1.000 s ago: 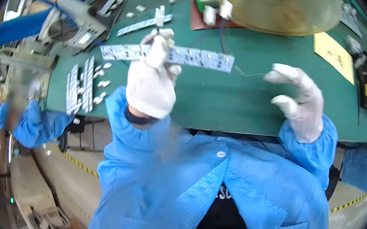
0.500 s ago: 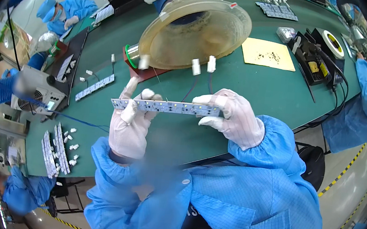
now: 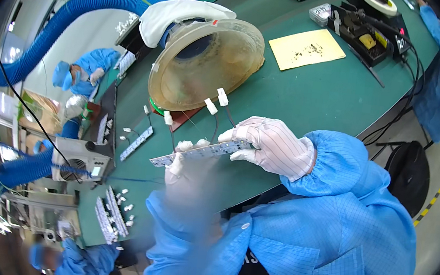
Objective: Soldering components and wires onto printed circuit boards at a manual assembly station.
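Both gloved hands hold one long, narrow LED circuit board strip [image 3: 213, 151] above the green table. My left hand [image 3: 186, 169] grips its left part with thumb and fingers; a blur covers much of that hand. At the other end, my right hand [image 3: 273, 146] pinches the strip between thumb and fingers. Short wires rise from the strip's far edge to white plug connectors, one [image 3: 210, 106] near the middle, another [image 3: 223, 97] nearer my right hand, and a third [image 3: 168, 117] above my left hand. The strip slants, its right end farther from me.
Beyond the strip stands a translucent fume-extraction hood [image 3: 206, 71] on a blue hose [image 3: 83, 5]. A yellow sheet [image 3: 306, 49] with dark crumbs and a soldering stand [image 3: 364, 42] lie back right. More board strips [image 3: 112, 215] rest at left, near a grey machine [image 3: 79, 162]. Co-workers sit around.
The view has turned, so the surroundings shift and tilt. The strip has gone from nearly level to slanted, its left end lower. Both hands keep their hold.
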### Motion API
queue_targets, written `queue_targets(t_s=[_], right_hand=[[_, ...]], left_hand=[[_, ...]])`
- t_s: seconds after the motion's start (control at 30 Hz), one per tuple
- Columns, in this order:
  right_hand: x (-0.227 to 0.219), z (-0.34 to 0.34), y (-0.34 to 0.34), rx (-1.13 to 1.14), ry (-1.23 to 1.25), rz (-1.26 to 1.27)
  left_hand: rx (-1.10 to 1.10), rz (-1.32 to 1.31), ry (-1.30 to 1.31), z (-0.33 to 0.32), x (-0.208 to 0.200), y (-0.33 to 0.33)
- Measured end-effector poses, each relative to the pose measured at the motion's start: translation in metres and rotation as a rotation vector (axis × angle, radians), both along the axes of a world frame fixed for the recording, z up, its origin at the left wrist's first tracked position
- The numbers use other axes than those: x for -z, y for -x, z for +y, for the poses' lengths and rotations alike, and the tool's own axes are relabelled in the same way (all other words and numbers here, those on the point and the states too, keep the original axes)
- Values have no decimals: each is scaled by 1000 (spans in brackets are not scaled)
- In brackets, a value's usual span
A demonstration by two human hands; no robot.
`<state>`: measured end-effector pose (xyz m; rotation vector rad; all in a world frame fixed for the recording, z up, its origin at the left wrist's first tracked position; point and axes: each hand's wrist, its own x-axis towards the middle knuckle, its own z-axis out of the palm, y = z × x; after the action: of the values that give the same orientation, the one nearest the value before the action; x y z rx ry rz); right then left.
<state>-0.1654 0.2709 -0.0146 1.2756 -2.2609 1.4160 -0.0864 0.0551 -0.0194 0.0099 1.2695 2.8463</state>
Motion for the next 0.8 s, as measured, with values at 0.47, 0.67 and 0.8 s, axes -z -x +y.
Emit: queue_targets(t_s=[0.47, 0.67, 0.8], right_hand=[[-5, -23, -2, 33, -160, 131], [16, -33, -10, 61, -8, -187], [29, -41, -16, 29, 65, -193]], left_hand=[[-170, 101, -82, -6, -4, -3], [-443, 664, 1090, -30, 6, -3], [-526, 627, 1172, -31, 18, -19]])
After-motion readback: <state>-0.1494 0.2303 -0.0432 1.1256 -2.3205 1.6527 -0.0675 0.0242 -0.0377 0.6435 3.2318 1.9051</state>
